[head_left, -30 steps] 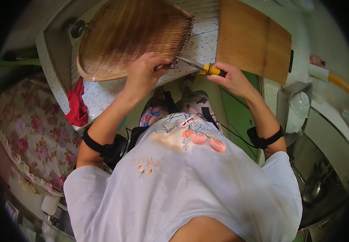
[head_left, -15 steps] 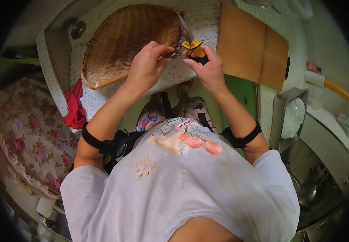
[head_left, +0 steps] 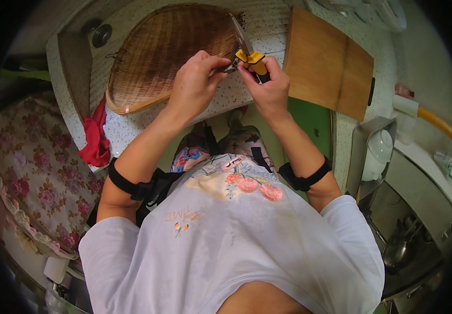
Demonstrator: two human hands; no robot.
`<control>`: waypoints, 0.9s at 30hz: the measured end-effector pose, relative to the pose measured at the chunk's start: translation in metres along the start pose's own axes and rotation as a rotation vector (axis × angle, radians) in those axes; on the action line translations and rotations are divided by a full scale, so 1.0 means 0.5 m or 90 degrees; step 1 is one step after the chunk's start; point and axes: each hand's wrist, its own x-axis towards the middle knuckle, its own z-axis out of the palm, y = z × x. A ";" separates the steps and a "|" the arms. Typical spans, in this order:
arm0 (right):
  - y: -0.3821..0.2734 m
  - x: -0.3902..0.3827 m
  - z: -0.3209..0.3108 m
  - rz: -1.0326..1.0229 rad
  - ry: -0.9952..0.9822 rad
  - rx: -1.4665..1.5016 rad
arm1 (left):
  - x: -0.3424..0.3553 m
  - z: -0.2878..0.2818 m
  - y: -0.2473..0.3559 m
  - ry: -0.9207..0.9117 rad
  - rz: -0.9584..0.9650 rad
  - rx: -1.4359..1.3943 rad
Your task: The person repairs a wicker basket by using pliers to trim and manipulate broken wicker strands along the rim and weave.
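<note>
The brown, shallow, woven bamboo basket [head_left: 158,63] lies on the pale speckled stone tabletop [head_left: 137,128], its rounded near edge toward the person. It is judged light and springy, stiffest along the bound rim and weaker in the thin weave, where a hard pull could split strands; the rim is the sound place to take hold. At the basket's right edge is a pointed metal-bladed hand tool with a yellow-and-black handle [head_left: 251,55]. It is judged rigid and moderately light, safest held by the handle, well back from the blade. The right hand [head_left: 272,86], just right of the basket, has its grip closed around that handle; the blade points away from the person and leans left, overlapping the basket's right rim in view, contact not determinable. The left hand [head_left: 197,76], at the basket's near right side, has thumb and forefinger pinched on a small dark thin piece [head_left: 228,68]; whether this joins the basket cannot be told. Both elbows are bent and the forearms converge forward, fingertips nearly meeting. A brown rectangular wooden board [head_left: 325,63] lies right of the basket; a crumpled red cloth [head_left: 96,137] hangs at its near left.
</note>
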 end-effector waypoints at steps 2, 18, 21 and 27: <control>0.000 0.000 0.003 -0.014 -0.010 -0.001 | -0.003 -0.001 -0.001 0.001 -0.004 0.002; -0.016 0.004 0.007 0.025 -0.039 0.011 | -0.018 0.000 -0.002 0.012 0.057 0.051; -0.026 0.004 -0.006 0.056 -0.064 0.047 | -0.026 -0.011 -0.008 0.017 0.101 0.065; -0.037 0.022 -0.115 0.289 -0.322 0.194 | -0.036 -0.092 -0.009 -0.035 -0.012 -0.107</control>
